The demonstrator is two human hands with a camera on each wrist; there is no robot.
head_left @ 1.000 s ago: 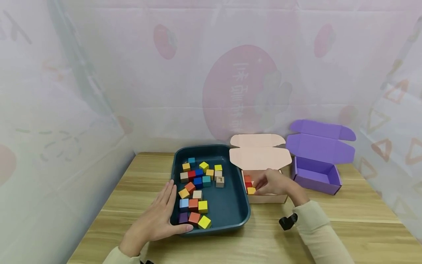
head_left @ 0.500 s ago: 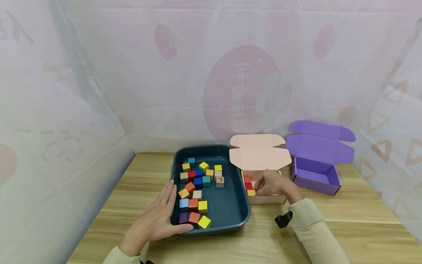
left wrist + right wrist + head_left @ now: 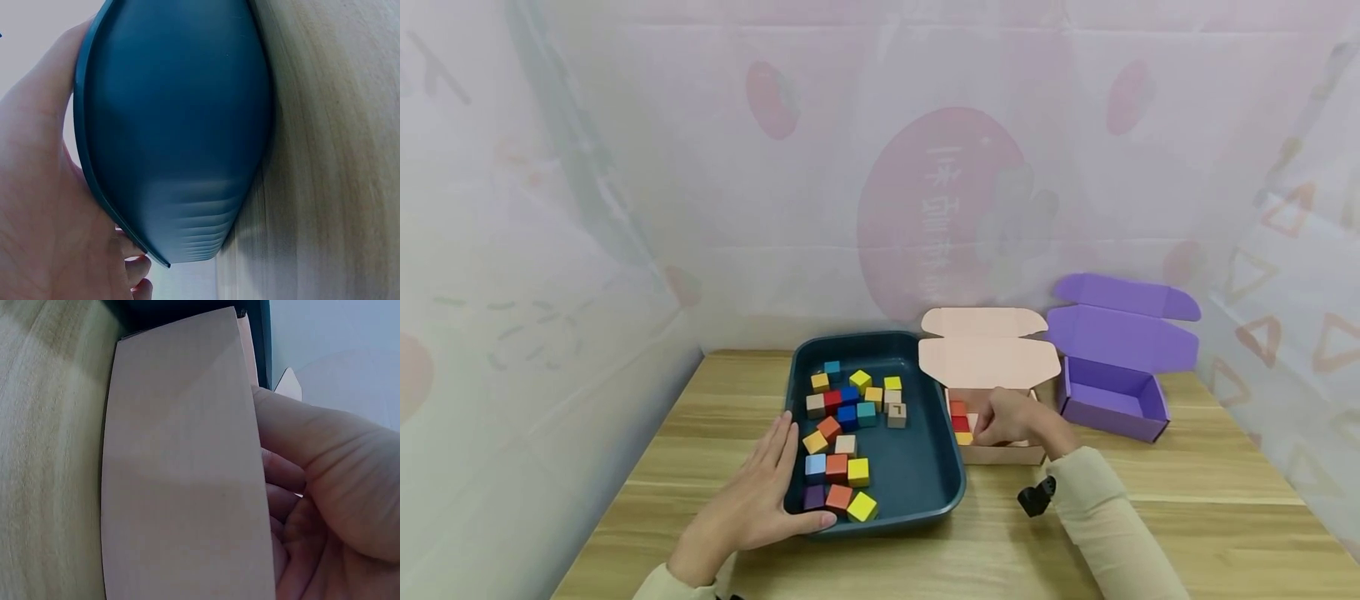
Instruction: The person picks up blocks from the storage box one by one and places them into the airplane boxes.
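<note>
My left hand (image 3: 752, 500) rests on the near left corner of the dark teal tray (image 3: 917, 492), fingers along its left rim and thumb along the front. In the left wrist view the same hand (image 3: 44, 169) lies over the tray's edge. My right hand (image 3: 1006, 417) reaches down into the peach cardboard box (image 3: 1000, 455), its fingers bent beside a yellow block (image 3: 962, 438). A red block (image 3: 959, 424) and an orange block (image 3: 957, 408) line the box's left side. In the right wrist view the box wall (image 3: 187, 450) hides my fingertips.
Several coloured wooden cubes, such as a yellow cube (image 3: 862, 507) and a purple cube (image 3: 814, 497), lie in the tray's left half. An open purple box (image 3: 1116, 417) stands right of the peach box, lid raised. A printed cloth (image 3: 820, 183) hangs behind the table.
My right hand has moved slightly left and its fingers look more bent against the yellow block's side. My left hand stays on the tray. The whole head view has shifted a little.
</note>
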